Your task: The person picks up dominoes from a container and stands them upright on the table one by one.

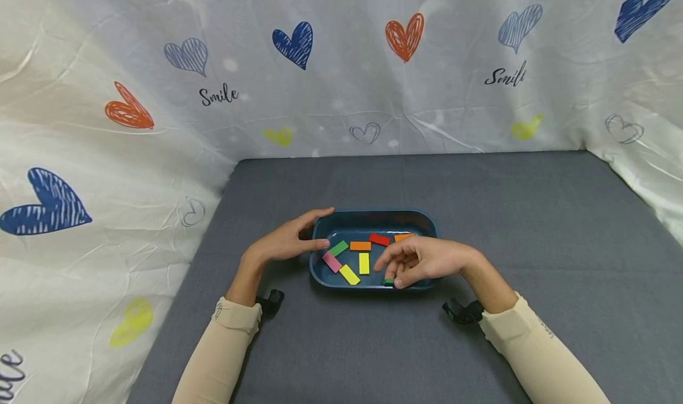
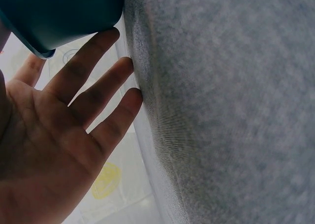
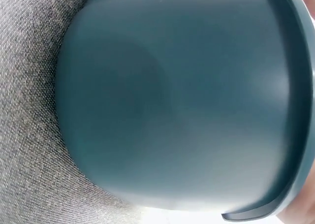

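Note:
A dark blue tray [image 1: 373,217] stands on the table with several small coloured blocks inside. At its left end is my left hand [image 1: 285,239], thumb over the rim; the left wrist view shows the fingers spread and fairly straight, one tip against the tray's outer wall. My right hand [image 1: 429,258] reaches over the right end and pinches a small green block [image 1: 388,282] near the front wall. Left of it lie a yellow block [image 1: 364,264], an orange block [image 1: 360,246] and a red block [image 1: 379,239]. In the right wrist view, the tray's outside [image 3: 172,101] hides the fingertips.
Toward the tray's left side lie another green block [image 1: 338,248], a pink block [image 1: 332,261] and a second yellow block [image 1: 349,274]. A further orange block [image 1: 404,237] is partly behind the right hand. Grey cloth [image 1: 341,344] covers the table; a heart-printed white curtain [image 1: 341,83] hangs behind.

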{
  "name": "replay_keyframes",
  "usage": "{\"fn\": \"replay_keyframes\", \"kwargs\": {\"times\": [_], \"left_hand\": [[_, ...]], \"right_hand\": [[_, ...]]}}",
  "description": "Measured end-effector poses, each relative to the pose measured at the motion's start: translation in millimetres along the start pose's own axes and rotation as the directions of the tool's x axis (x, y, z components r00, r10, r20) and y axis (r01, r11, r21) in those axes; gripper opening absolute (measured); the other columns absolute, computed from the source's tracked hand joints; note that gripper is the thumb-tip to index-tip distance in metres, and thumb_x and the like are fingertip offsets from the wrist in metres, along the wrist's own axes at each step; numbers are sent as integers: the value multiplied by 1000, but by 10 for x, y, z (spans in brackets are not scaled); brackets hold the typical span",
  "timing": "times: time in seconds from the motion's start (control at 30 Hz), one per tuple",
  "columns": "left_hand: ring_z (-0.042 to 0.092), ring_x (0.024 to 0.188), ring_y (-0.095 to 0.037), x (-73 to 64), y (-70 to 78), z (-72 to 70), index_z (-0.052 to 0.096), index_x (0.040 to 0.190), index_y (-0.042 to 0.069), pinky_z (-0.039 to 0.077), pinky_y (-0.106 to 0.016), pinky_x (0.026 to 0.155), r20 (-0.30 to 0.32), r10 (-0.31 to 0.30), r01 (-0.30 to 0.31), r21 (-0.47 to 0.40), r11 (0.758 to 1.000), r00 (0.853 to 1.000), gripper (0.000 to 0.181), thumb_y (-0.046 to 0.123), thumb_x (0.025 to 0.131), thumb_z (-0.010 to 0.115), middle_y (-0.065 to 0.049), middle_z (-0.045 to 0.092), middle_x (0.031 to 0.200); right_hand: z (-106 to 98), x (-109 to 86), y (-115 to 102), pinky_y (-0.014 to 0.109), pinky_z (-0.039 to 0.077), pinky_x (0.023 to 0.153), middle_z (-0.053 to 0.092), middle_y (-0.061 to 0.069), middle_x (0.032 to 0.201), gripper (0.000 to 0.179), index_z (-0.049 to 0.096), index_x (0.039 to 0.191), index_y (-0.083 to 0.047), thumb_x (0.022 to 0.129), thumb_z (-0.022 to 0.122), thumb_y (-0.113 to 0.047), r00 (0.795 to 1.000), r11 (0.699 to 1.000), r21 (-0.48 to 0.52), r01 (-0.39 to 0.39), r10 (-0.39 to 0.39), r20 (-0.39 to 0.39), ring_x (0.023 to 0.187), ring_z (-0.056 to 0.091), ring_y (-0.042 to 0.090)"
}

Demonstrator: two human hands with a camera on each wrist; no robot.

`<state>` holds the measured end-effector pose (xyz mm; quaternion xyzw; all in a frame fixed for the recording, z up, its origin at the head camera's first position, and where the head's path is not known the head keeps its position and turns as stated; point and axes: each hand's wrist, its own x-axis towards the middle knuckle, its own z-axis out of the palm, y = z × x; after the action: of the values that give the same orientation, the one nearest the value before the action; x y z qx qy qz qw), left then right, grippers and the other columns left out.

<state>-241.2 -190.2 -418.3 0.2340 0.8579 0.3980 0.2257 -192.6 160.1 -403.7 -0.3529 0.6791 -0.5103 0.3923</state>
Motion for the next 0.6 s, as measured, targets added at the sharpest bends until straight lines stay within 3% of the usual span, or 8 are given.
{"fn": "replay_keyframes", "kwargs": {"times": [0.23,0.4,0.5,0.6], "left_hand": [[42,147,-34,3,-13,3,30,158,41,37,-60,117,-3,8,-8,13,1000,1000,77,46,94,72,-1,33,164],[42,147,-35,3,-18,9,30,158,43,37,-60,117,-3,5,-4,25,1000,1000,77,47,93,72,-1,33,165],[42,146,-34,2,-7,9,30,157,44,38,-60,116,-3,-2,2,26,1000,1000,76,48,93,72,-1,34,164],[43,146,-34,-10,7,1,30,157,44,38,-60,116,-2,-3,3,24,1000,1000,76,47,94,72,-1,34,164]], "right_hand": [[-61,-68,-11,25,57,79,66,18,111,37,61,129,10,97,68,-7,996,994,-59,90,-91,-19,89,63,10],[-240,-311,-84,28,57,77,69,6,108,31,63,126,8,97,67,-3,968,985,-82,154,-167,-188,85,62,13],[-377,-515,-86,29,58,80,70,0,111,30,63,125,7,97,66,-1,916,984,-88,155,-176,-361,91,65,14],[-509,-697,-21,27,58,83,71,-2,114,29,63,126,5,98,66,-3,820,987,-112,113,-156,-551,97,67,12]]}}
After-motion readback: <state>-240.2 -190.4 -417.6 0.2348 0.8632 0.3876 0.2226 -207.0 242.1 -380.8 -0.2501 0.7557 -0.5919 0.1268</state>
